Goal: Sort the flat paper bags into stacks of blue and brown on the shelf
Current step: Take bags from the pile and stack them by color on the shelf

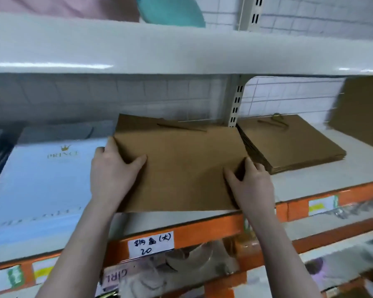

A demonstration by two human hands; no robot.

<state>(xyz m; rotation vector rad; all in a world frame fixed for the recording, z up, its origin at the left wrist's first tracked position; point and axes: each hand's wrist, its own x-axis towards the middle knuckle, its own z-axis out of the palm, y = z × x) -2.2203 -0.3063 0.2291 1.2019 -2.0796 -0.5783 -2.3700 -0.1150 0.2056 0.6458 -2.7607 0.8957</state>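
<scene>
A flat brown paper bag is held level over the middle of the shelf. My left hand grips its left edge, thumb on top and fingers underneath. My right hand grips its right edge near the front corner. Right of it lies a stack of brown bags with a twisted handle on top. On the left lies a stack of pale blue bags printed with a gold crown and the word PRINCE.
An upper white shelf hangs low over the working space. A slotted metal upright stands behind the held bag. A brown sheet leans at the far right. The orange shelf rail carries a handwritten label.
</scene>
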